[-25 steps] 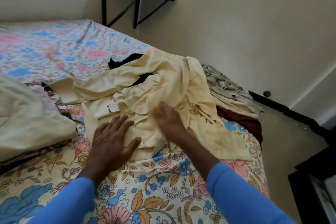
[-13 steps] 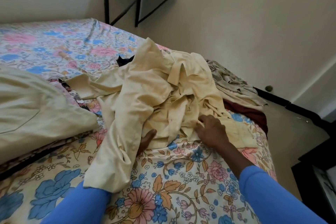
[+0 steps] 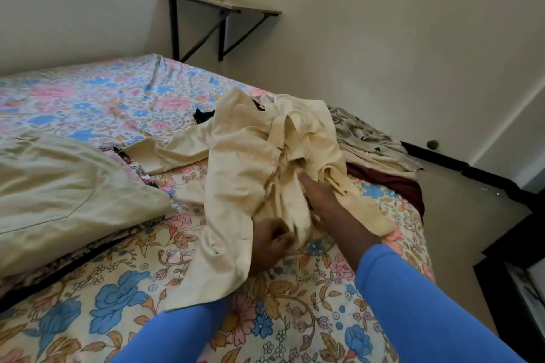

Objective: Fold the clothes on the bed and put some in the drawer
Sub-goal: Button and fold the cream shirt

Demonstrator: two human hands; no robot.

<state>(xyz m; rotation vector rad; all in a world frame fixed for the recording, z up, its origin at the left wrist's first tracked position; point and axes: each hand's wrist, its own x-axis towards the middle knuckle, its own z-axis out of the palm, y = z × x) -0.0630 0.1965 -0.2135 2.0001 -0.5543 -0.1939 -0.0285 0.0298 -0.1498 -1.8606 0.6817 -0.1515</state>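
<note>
Right now I have the cream shirt [image 3: 250, 162] in a loose heap on the flowered bed [image 3: 103, 103], toward its right side, with one long part trailing down to the near edge and a sleeve lying out to the left. My left hand [image 3: 269, 243] is at the near side of the heap with its fingers curled, pinching a bit of the shirt's cloth. My right hand [image 3: 324, 203] lies just right of it, fingers straight and pressed flat into the folds; its far fingertips are partly hidden by cloth. I judge the shirt to be light, thin and quite limp. It will not hold a shape by itself, it will sag wherever it is not supported, and it will drag easily over the sheet. For a tidy fold I would take hold at firm places such as the collar, the shoulder seams or the button edge rather than a handful from the middle, then spread it flat first. A folded cream cloth [image 3: 59, 186] sits on the left. On the far right lie a patterned garment [image 3: 362, 134] and a dark red garment [image 3: 386, 183], with a scrap of black cloth [image 3: 203, 116] showing beyond the shirt. I cannot pick out a drawer for certain.
</note>
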